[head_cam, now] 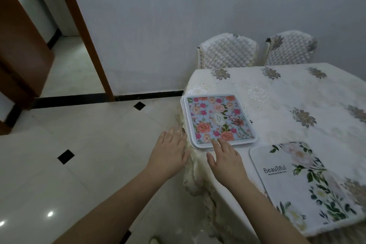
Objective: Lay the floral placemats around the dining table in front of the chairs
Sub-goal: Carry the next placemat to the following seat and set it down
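The stack of placemats [219, 120] with pink and orange roses on blue lies flat on the dining table [287, 101], at the table's near-left corner, its left edge reaching slightly past the table edge. The stack is close to square, so no long axis is clear; its edges are turned a little askew from the table edge, with its near-right corner pointing toward the white placemat [303, 186]. White borders of at least one more mat show beneath the top one along the left and near sides.

The right hand [225, 161] is flat with fingers straight, and its fingertips [219, 141] lie on the near edge of the stack; nothing is gripped. The left hand [168, 154] is also spread and holds nothing, hovering off the table just left of the stack's near-left corner, beside the hanging lace tablecloth [195, 176].

The white placemat, printed with green leaves, pale roses and the word "Beautiful", lies flat just right of the stack and nearer the camera, running along the table's near edge. Two quilted chairs [227, 50] stand at the table's far side, against the wall, well beyond the stack. Left of the stack is tiled floor [79, 154] and an open doorway [65, 45].
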{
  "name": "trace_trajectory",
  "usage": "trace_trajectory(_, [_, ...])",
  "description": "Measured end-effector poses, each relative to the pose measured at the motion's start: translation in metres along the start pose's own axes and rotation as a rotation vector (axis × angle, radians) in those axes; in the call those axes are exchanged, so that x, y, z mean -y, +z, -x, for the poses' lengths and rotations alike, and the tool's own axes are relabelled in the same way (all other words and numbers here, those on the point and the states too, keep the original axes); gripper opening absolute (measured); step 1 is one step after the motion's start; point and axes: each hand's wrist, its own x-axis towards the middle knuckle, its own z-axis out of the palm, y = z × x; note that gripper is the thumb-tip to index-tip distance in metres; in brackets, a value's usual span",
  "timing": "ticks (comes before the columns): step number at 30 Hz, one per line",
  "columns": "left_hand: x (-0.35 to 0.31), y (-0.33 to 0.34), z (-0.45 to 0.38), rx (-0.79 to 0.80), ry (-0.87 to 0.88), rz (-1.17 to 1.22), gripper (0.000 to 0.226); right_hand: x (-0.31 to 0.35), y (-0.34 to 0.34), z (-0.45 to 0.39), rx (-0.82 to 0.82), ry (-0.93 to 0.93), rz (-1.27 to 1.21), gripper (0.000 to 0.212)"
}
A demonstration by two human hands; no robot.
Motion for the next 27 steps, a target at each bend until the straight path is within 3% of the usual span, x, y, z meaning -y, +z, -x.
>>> trace_trajectory(13, [-0.005,0.038,-0.078,0.131,0.036,0.041,0.059,-0.041,0.009,-0.055,-0.023,0.098,0.005,0.057])
trace_trajectory(27, [-0.025,0.1,-0.149,0.245,-0.204,0.205,0.063,-0.131,0.026,-0.164,0.044,0.092,-0.064,0.063])
